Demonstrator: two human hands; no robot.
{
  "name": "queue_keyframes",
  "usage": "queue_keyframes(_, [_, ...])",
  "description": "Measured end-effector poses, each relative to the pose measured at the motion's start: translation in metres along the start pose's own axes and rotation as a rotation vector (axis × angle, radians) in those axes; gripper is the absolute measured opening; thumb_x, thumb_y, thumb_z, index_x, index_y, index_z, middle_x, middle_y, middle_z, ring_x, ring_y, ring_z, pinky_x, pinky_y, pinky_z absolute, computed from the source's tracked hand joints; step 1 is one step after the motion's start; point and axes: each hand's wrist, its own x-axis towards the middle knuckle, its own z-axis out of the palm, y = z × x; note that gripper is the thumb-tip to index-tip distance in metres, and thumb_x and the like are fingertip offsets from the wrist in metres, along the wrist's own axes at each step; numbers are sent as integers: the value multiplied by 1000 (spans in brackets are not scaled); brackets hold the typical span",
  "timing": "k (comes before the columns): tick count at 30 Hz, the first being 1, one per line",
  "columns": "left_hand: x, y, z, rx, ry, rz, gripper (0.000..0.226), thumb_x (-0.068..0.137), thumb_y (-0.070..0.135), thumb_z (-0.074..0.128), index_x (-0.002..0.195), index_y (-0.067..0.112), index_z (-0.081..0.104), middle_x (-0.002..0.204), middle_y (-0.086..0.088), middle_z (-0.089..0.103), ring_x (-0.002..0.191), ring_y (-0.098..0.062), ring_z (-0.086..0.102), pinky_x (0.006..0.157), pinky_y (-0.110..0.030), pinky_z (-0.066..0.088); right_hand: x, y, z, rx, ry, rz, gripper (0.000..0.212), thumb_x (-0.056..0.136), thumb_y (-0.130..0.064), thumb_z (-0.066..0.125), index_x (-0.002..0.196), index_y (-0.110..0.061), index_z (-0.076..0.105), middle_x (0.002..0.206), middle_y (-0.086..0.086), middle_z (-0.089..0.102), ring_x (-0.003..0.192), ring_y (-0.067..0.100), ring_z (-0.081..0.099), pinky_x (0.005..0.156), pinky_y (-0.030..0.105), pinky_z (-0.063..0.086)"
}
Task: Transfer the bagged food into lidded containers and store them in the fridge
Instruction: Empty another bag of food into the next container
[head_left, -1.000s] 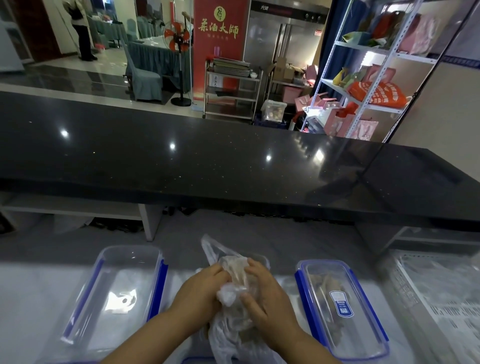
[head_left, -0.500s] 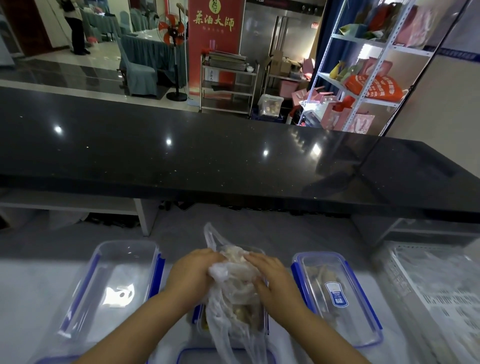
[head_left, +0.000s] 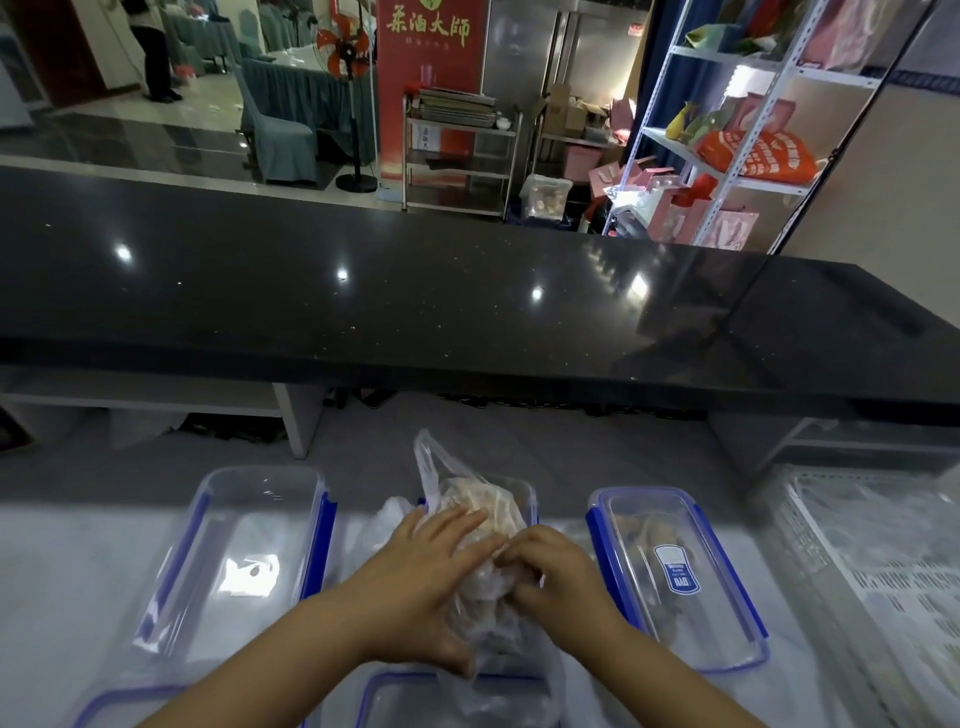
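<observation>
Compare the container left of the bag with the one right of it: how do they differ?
The left container looks empty; the right container holds brownish food. The right container carries a blue-and-white label on top; the left container shows only a patch of glare. Both are clear rectangular tubs with blue clasps, flanking the bag.

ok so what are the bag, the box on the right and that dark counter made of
The bag looks like thin plastic film: translucent, glossy, crumpled, food showing through. The right box seems rigid clear plastic, shiny, with blue clip edges. The counter looks like polished black stone, speckled and mirroring lights; possibly a composite.
</observation>
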Motion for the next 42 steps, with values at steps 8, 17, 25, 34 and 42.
queue_keyframes(8, [21,-5,-11,-173,206,-143,48,88,35,56,129,53,40,122,12,55,112,-14,47,91,-25,35,16,-27,-17,292,-7,177,31,86,-8,61,88,-39,62,95,-11,63,87,4,59,75,18,51])
queue_keyframes(17, [41,-19,-21,-809,394,-311,12,88,25,59,86,37,56,89,6,64,85,-14,61,79,-35,50,21,-26,-29,200,-2,122,50,87,-22,63,118,-57,44,121,-24,43,110,-5,46,89,14,44])
queue_keyframes(25, [48,-28,-50,-873,437,-271,15,82,27,68,80,36,57,85,4,61,79,-16,59,73,-37,50,47,-41,-34,317,154,112,43,90,-4,54,108,-44,57,112,-18,51,101,-2,53,80,14,47])
queue_keyframes(34, [33,-5,-31,-708,214,-289,35,84,25,65,109,33,43,97,8,60,85,-1,61,76,-25,55,32,-41,-17,63,-82,106,79,80,-33,70,142,-44,23,138,-21,30,119,-3,41,96,22,43])
queue_keyframes(42, [10,-15,1,-82,264,-103,95,65,66,62,144,31,21,148,12,20,137,-8,11,111,-24,7,-2,-11,11,-69,-58,-25,43,79,-38,45,120,-34,59,123,-21,54,112,-8,46,96,16,41])
